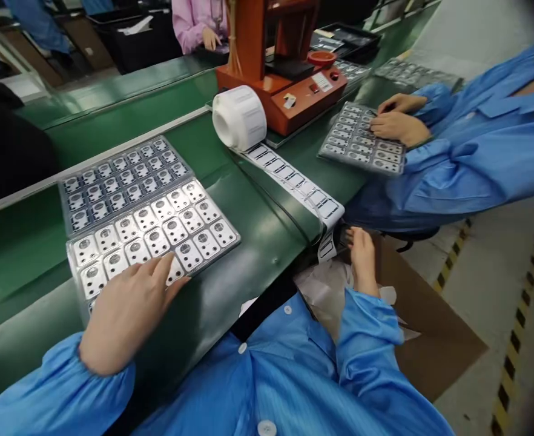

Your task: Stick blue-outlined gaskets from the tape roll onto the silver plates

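My left hand (128, 309) lies over the near edge of a clear plastic tray (237, 238) filled with rows of silver metal plates, each with a round window and small dark holes. Its fingers are stretched out and touch the plates; they cover part of the front row. Beyond it, a second tray (126, 176) holds similar pieces that look darker. From a white roll of labels (244, 118), a label strip (294, 181) runs to the table edge and hangs down. Just right of its end is my right hand (362, 251), fingers bent together; what they hold, if anything, is unclear.
Below my right hand stands an open cardboard box (430, 327) with crumpled film inside. An orange press machine (289, 91) stands behind the roll. At right, a co-worker's hands (398, 121) work over another tray (339, 145). Another person in pink (194, 24) sits across the green table (253, 224).
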`<state>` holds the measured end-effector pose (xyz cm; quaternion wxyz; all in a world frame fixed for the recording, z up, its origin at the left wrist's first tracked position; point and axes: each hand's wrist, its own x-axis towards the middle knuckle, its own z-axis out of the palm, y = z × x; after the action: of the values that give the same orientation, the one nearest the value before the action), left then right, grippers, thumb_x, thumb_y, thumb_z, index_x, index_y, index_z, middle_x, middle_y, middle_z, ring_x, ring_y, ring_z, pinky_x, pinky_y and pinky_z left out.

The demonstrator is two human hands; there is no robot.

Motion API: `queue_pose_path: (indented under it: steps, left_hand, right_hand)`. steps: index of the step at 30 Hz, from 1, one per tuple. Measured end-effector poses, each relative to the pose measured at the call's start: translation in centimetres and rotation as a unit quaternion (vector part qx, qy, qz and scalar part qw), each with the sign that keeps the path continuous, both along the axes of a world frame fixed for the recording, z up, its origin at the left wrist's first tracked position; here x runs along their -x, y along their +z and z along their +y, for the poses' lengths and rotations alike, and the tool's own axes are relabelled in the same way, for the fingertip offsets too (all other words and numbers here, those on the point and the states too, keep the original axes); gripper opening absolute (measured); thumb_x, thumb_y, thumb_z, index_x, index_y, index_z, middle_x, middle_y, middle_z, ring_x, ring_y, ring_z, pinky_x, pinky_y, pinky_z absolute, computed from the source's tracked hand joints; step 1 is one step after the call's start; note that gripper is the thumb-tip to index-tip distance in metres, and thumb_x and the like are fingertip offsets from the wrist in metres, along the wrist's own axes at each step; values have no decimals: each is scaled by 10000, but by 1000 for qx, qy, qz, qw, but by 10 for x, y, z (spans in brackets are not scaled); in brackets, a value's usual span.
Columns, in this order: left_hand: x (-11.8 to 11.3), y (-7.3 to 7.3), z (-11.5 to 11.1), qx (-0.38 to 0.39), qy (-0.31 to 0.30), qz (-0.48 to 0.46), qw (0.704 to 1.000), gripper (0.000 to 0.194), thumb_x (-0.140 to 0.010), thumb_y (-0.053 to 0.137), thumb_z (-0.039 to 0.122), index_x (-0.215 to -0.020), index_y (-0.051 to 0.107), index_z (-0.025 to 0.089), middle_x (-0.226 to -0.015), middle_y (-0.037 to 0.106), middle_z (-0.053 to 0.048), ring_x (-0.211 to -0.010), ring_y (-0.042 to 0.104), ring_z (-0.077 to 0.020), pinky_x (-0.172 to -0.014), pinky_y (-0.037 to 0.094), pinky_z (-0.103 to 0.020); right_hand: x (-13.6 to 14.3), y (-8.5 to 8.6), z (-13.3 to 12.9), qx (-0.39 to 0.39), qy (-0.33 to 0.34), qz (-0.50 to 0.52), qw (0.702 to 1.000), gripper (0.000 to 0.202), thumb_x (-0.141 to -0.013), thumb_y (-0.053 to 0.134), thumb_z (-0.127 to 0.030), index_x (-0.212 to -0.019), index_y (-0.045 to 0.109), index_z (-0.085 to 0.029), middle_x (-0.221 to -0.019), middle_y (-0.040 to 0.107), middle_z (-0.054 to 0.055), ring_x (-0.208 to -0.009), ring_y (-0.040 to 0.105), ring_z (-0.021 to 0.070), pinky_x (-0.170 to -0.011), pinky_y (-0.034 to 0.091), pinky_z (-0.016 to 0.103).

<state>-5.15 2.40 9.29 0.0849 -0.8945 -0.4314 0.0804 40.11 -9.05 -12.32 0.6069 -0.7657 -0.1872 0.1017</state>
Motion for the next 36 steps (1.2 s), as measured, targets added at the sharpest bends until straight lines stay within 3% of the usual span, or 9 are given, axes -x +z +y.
queue_pose_path:
  steps: [4,10,14,17,21,26,29,32,36]
  left_hand:
    - [11,-12,-1,60,4,53,997,607,-1028,284,496,-1317,574,48,-859,744,-179,-761,728,-363,-679,554,-451]
    - [3,0,2,21,-3,-92,995,658,-966,279,647,-1317,603,195,-1114,749,-141,-1003,713,-412,-863,571,-573]
    - [-44,13,-1,182,-73,-219,956,451,-934,503,581,-1235,672,292,-1211,739,-45,-1061,721,-296,-951,588,-445]
    - [-96,10,-4,344,-139,-234,899,404,-957,531,470,-1297,635,278,-1264,722,-50,-1122,706,-246,-994,564,-379]
    - [-170,-20,-9,520,-157,-231,807,671,-917,598,467,-1519,402,246,-1208,735,-103,-961,749,-219,-907,581,-365]
    - [-245,-71,-24,626,-83,-339,697,941,-854,712,268,-1614,160,220,-1227,701,-163,-1048,730,-235,-970,550,-408]
    - [-267,-91,-31,641,-44,-444,624,701,-863,642,110,-1501,359,180,-1210,709,-141,-1038,717,-189,-937,561,-345]
    - [-273,-100,-33,605,-27,-491,626,337,-867,619,100,-1197,584,160,-1064,738,-80,-959,707,-160,-924,554,-315]
    - [-270,-101,-31,574,-24,-499,649,265,-828,672,135,-1087,627,170,-890,720,-16,-860,682,-149,-876,547,-291]
  right_hand:
    - [-18,-35,12,45,92,42,994,784,-783,445,-867,-1117,673,-195,-1213,709,157,-1194,632,281,-1067,468,460]
    - [-34,-47,-4,91,219,139,962,745,-737,534,-867,-962,740,-187,-895,765,129,-944,717,288,-901,561,489]
    - [-28,-28,-38,63,263,159,949,718,-496,861,-664,-1031,728,-204,-920,773,105,-931,721,316,-881,572,479]
    - [-18,-4,-59,25,278,158,947,858,-537,877,-578,-1267,628,-203,-927,774,91,-876,729,283,-829,587,455]
    - [-7,32,-67,-27,253,112,961,823,-679,822,-529,-1393,522,-249,-984,762,61,-886,716,223,-817,585,384]
    - [7,71,-55,-49,244,33,968,613,-716,806,-513,-1245,646,-247,-1022,752,61,-917,703,215,-811,584,352]
    - [15,86,-49,-36,246,-11,968,510,-738,792,-499,-1164,698,-235,-1025,753,66,-891,700,208,-791,579,343]
    - [19,96,-48,-14,239,-56,969,411,-755,785,-472,-1074,729,-220,-885,732,32,-761,664,175,-701,550,307]
    - [23,106,-46,7,227,-114,967,325,-783,765,-496,-917,738,-202,-815,705,26,-710,631,171,-671,528,307]
